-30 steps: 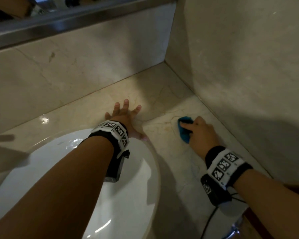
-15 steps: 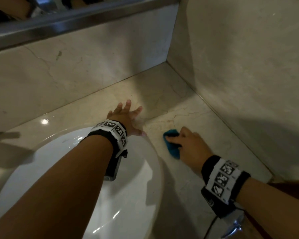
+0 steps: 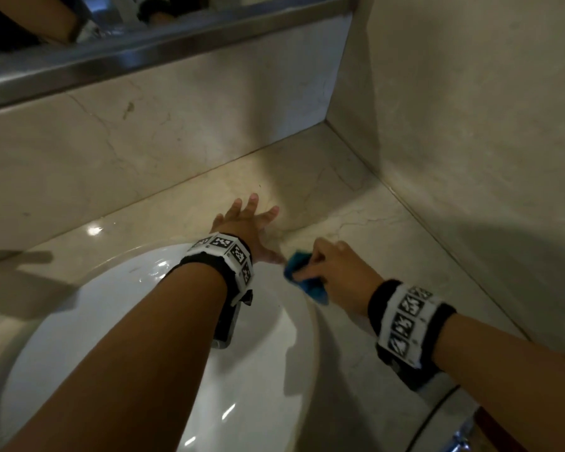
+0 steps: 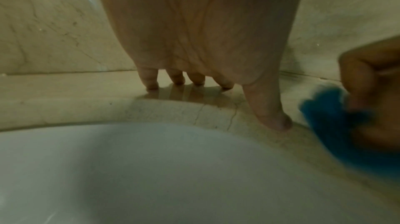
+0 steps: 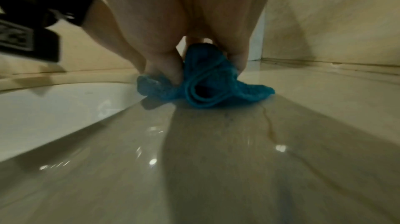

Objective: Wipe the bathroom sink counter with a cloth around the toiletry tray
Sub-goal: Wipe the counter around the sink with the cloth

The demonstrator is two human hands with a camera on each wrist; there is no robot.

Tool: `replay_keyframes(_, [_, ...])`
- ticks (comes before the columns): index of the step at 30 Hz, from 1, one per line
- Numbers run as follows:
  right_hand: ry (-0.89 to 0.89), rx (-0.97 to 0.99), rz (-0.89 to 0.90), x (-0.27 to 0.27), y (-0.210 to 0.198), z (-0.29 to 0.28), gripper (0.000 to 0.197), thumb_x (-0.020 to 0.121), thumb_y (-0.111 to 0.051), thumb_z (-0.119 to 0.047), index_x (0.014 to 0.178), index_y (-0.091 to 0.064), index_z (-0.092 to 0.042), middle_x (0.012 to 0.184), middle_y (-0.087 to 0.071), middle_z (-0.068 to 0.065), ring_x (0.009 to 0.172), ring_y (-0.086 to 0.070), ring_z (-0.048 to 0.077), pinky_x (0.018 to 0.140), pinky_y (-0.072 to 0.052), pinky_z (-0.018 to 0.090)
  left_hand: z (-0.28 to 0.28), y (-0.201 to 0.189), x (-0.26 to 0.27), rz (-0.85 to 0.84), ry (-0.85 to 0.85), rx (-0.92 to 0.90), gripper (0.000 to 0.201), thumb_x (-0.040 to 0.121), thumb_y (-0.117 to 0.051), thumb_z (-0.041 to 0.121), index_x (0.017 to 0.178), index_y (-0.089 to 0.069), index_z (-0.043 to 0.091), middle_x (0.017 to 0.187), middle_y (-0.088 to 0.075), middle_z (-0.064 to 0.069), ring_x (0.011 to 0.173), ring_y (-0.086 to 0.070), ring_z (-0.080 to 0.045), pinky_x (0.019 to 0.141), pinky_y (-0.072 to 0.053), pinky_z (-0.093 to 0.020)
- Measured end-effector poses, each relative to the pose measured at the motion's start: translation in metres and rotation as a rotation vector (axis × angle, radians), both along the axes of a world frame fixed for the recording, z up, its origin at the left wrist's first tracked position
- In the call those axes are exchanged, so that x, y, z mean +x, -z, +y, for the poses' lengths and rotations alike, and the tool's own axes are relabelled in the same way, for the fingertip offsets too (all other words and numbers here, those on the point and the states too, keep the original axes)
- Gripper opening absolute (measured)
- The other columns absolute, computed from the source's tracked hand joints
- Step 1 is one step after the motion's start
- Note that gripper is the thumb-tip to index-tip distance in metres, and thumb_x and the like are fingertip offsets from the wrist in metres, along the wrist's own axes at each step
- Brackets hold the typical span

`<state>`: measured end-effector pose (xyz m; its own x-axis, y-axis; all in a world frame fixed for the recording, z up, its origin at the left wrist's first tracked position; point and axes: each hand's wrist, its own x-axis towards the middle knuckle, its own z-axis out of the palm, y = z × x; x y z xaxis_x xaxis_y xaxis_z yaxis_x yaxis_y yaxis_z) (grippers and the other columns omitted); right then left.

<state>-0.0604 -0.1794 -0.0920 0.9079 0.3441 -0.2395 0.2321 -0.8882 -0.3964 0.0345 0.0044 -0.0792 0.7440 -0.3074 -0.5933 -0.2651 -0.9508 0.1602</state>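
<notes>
**Blue cloth bunched under the right hand at the basin's edge**

The right hand (image 3: 331,275) grasps a blue cloth (image 3: 304,280), fingers curled over the top of the wad and pressing it down onto the marble desk (image 3: 356,197). The cloth is crumpled rather than spread; its long axis runs from beside the left thumb back toward the right wrist, along the curved rim of the white sink (image 3: 258,370). In the right wrist view the cloth (image 5: 201,82) bulges out from under the palm, one folded lobe trailing to the hand's outer side and a smaller tuft poking toward the basin.

The left hand (image 3: 247,223) lies released, fingers straight and spread, fingertips (image 4: 151,83) touching the desk just beyond the sink rim. Its thumb points toward the cloth (image 4: 337,116), which sits just beside it, between the two hands.
</notes>
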Motion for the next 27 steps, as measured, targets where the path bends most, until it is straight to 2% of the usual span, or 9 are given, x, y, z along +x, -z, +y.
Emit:
replay_keyframes(5, [0.116,0.123,0.034,0.02,-0.002,0.003,0.028,0.088,-0.059,-0.013,0.104,-0.064,-0.035,0.107,-0.048,0.007,0.101,-0.049,0.029,0.085,-0.044,0.034,-0.001,0.001,-0.001,0.017,-0.016,-0.004,0.107,0.069,-0.066,0.068,0.147,0.005,0.047,0.157,0.023,0.006,0.146,0.015,-0.025,0.118,-0.006,-0.05])
replay_keyframes(8, [0.356,0.237,-0.022,0.045,0.004,0.009,0.026,0.084,-0.066,-0.025,0.072,-0.046,-0.036,0.104,-0.051,0.014,0.094,-0.055,0.03,0.072,-0.047,0.03,-0.002,0.001,0.0,0.022,-0.021,0.006,0.109,0.068,-0.067,0.068,0.146,0.006,0.047,0.156,0.023,0.005,0.145,0.015,-0.026,0.118,-0.005,-0.051])
replay_keyframes(12, [0.254,0.174,-0.041,0.027,0.0,0.003,0.027,0.073,-0.075,-0.036,0.065,-0.05,-0.031,0.093,-0.05,0.012,0.082,-0.053,0.025,0.063,-0.042,0.029,-0.003,-0.001,0.001,0.025,-0.017,0.002,0.108,0.07,-0.068,0.065,0.147,0.006,0.047,0.156,0.024,0.005,0.145,0.015,-0.027,0.117,-0.006,-0.052])
replay_keyframes(14, [0.098,0.124,0.119,0.007,-0.007,-0.005,0.027,0.084,-0.061,-0.014,0.09,-0.067,-0.04,0.101,-0.049,0.006,0.095,-0.046,0.021,0.077,-0.037,0.029,-0.003,-0.001,0.002,0.019,-0.02,-0.001,0.107,0.07,-0.068,0.065,0.146,0.006,0.047,0.156,0.024,0.005,0.145,0.015,-0.026,0.117,-0.007,-0.052])
replay_keyframes(17, [-0.086,0.002,0.129,-0.016,-0.012,-0.021,0.041,0.09,-0.05,-0.006,0.116,-0.064,-0.034,0.111,-0.048,0.003,0.101,-0.041,0.023,0.079,-0.027,0.02,-0.003,0.0,0.0,0.01,-0.025,-0.001,0.107,0.071,-0.069,0.063,0.147,0.005,0.047,0.157,0.022,0.005,0.146,0.014,-0.026,0.117,-0.007,-0.052])
replay_keyframes(21, [0.167,0.223,0.111,0.006,-0.003,-0.029,0.022,0.088,-0.062,-0.025,0.082,-0.058,-0.045,0.093,-0.047,-0.002,0.088,-0.051,0.019,0.065,-0.034,0.012,-0.005,0.0,0.001,0.006,-0.056,-0.024,0.109,0.067,-0.073,0.061,0.147,0.001,0.047,0.158,0.018,0.005,0.146,0.011,-0.025,0.117,-0.01,-0.052])
replay_keyframes(22, [0.28,0.255,0.075,0.02,0.002,-0.034,0.009,0.086,-0.062,-0.028,0.085,-0.061,-0.037,0.093,-0.048,0.0,0.087,-0.053,0.019,0.062,-0.036,0.008,-0.005,0.0,0.002,0.008,-0.062,-0.025,0.111,0.066,-0.073,0.062,0.147,0.0,0.047,0.158,0.018,0.005,0.146,0.01,-0.026,0.117,-0.01,-0.052])
replay_keyframes(24, [0.377,0.124,-0.037,0.046,0.009,-0.048,0.026,0.09,-0.055,-0.026,0.114,-0.062,-0.018,0.103,-0.048,0.008,0.094,-0.054,0.024,0.071,-0.039,0.006,-0.007,-0.001,0.002,0.01,-0.083,-0.034,0.112,0.063,-0.073,0.065,0.147,-0.001,0.047,0.158,0.017,0.005,0.146,0.01,-0.027,0.117,-0.01,-0.052])
replay_keyframes(27, [0.465,-0.093,-0.08,0.06,0.006,-0.058,0.043,0.096,-0.043,-0.016,0.139,-0.043,-0.023,0.126,-0.04,0.016,0.111,-0.046,0.034,0.096,-0.041,0.031,-0.017,-0.004,-0.001,-0.002,-0.149,-0.045,0.118,0.057,-0.072,0.072,0.147,0.0,0.046,0.158,0.016,0.006,0.145,0.012,-0.028,0.116,-0.005,-0.057])
